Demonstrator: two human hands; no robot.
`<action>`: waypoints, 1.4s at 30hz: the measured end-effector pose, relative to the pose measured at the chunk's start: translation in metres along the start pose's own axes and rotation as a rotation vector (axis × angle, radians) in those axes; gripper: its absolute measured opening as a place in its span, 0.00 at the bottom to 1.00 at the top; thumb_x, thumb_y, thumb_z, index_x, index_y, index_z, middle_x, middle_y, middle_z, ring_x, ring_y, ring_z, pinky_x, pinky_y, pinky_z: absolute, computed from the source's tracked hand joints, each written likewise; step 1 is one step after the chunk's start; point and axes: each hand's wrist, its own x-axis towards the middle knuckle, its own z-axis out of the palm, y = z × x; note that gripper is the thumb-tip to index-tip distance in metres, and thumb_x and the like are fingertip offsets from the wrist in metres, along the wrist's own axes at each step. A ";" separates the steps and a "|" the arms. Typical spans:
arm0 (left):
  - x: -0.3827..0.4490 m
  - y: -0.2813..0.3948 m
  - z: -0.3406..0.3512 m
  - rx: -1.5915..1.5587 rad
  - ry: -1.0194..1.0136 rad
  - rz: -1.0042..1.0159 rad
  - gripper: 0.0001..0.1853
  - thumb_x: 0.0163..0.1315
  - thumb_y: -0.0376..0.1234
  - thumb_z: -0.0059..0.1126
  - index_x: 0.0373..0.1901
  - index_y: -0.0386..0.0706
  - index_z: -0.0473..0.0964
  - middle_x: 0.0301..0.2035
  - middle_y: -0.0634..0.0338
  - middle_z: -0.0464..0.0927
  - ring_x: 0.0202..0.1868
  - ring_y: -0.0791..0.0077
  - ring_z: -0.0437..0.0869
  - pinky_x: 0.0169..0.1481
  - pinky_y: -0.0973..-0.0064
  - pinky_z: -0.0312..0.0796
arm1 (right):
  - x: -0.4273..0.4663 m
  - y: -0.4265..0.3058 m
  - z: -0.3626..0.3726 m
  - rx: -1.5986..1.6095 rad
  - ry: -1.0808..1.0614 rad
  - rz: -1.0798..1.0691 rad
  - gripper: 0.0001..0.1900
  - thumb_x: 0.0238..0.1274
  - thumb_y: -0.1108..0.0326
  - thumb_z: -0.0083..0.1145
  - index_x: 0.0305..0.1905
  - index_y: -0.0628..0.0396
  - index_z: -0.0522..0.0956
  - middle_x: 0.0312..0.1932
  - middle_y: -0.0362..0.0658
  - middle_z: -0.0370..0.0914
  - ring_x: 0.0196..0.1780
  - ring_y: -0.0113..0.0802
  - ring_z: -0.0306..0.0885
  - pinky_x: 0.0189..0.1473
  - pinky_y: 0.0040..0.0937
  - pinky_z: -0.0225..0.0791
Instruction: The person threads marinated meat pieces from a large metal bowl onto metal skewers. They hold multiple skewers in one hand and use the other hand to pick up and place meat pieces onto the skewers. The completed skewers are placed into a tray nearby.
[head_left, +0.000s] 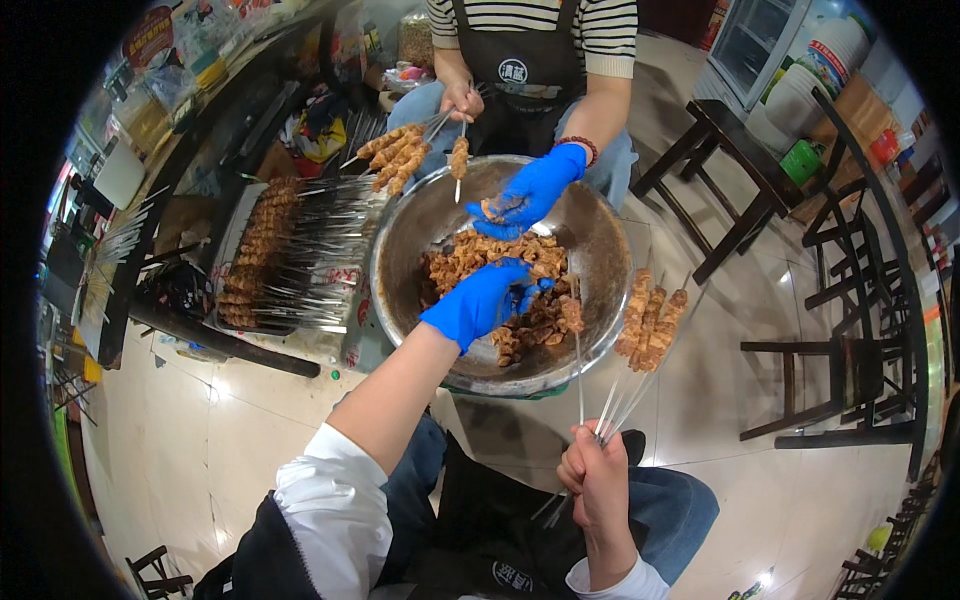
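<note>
My left hand (487, 300), in a blue glove, is over the large metal bowl (390, 300), its fingers curled just above the chunks of marinated meat (510, 255). Whether a piece is between those fingers is hidden. My bare right hand (596, 472) grips several metal skewers by their lower ends, to the near right of the bowl. Most of them carry threaded meat (651, 322) bunched together. One skewer (578, 367) stands apart on the left, with a single short stretch of meat near its tip, over the bowl's rim.
Opposite sits a co-worker, whose bare hand (461, 103) holds meat skewers (394, 156) and whose blue-gloved hand (525, 195) holds a meat piece above the bowl. A tray of loaded skewers (262, 255) lies left of it. Wooden stools (720, 180) stand at right.
</note>
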 end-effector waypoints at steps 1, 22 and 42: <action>-0.009 0.003 0.004 -0.131 -0.002 0.026 0.07 0.65 0.29 0.50 0.42 0.37 0.71 0.39 0.52 0.77 0.36 0.68 0.80 0.36 0.74 0.74 | 0.000 -0.001 0.001 -0.006 -0.012 0.013 0.03 0.69 0.70 0.45 0.42 0.57 0.66 0.15 0.34 0.57 0.14 0.18 0.47 0.15 0.19 0.43; -0.022 0.017 -0.034 -0.387 -0.219 0.088 0.20 0.73 0.35 0.37 0.60 0.33 0.63 0.53 0.44 0.73 0.54 0.58 0.78 0.57 0.66 0.76 | -0.004 0.008 0.007 -0.156 -0.113 0.135 0.05 0.67 0.71 0.48 0.41 0.61 0.68 0.16 0.33 0.59 0.15 0.17 0.51 0.16 0.20 0.46; -0.027 0.000 -0.009 -0.409 -0.013 0.245 0.16 0.72 0.34 0.42 0.55 0.34 0.68 0.48 0.51 0.77 0.48 0.67 0.81 0.53 0.72 0.77 | -0.001 0.014 0.006 -0.263 -0.102 0.069 0.05 0.68 0.70 0.48 0.41 0.59 0.68 0.15 0.34 0.59 0.14 0.18 0.50 0.15 0.20 0.46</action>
